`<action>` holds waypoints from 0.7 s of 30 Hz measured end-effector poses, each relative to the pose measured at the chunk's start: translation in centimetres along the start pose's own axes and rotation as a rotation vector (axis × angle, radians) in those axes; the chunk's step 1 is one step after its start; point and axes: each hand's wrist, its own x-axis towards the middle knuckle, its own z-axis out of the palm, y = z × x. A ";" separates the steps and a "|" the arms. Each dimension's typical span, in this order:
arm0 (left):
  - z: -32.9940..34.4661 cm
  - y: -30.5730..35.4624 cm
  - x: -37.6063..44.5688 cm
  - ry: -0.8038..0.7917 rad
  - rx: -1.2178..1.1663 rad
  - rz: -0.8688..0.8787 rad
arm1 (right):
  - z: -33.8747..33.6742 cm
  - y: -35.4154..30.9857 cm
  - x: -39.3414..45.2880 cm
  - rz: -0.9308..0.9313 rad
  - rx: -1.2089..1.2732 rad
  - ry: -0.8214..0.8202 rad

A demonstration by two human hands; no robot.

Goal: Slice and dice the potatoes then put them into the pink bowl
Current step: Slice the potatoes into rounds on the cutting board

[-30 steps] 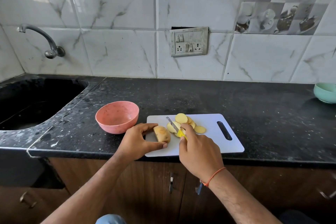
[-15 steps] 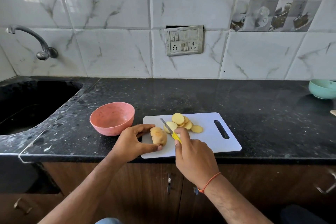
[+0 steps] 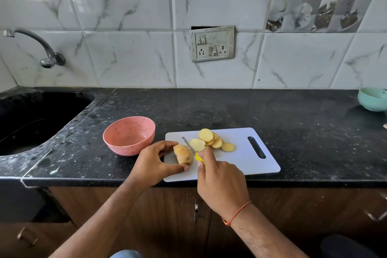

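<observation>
The brown-skinned half potato (image 3: 183, 154) lies at the near left end of the white plastic cutting board (image 3: 240, 159), pinched by the left hand (image 3: 152, 161). Its cut face meets the yellow-handled knife (image 3: 191, 148), gripped in the right hand (image 3: 219, 182). Round yellow slices (image 3: 210, 141) lie just right of the blade. The pink bowl (image 3: 129, 135) stands off the board's left end.

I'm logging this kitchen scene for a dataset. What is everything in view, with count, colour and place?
potato piece: one, tan skin, left end of board
potato slices: several, pale yellow, mid board
knife: one, yellow handle, between piece and slices
cutting board: one, white, counter front
pink bowl: one, left of board, nothing in it
green bowl: one, far right
sink: one, black, left
tap: one, metal, on the wall over the sink
switch panel: one, grey, wall
left hand: holds potato piece
right hand: grips knife
</observation>
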 end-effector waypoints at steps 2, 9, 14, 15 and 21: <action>0.0 0.1 0.0 -0.002 0.011 -0.001 | 0.1 0.0 -0.1 -0.016 -0.010 -0.021; 0.0 0.1 0.1 -0.001 0.012 -0.019 | 0.3 0.0 -0.3 -0.045 0.010 -0.044; -0.1 0.2 0.1 -0.009 0.000 -0.014 | 0.8 0.3 0.9 -0.060 0.031 -0.022; -0.1 0.2 0.1 -0.012 0.000 -0.011 | 0.8 0.4 1.3 -0.073 0.031 -0.031; 0.0 0.2 0.1 0.000 0.014 -0.016 | 0.3 0.4 0.9 -0.112 -0.001 -0.092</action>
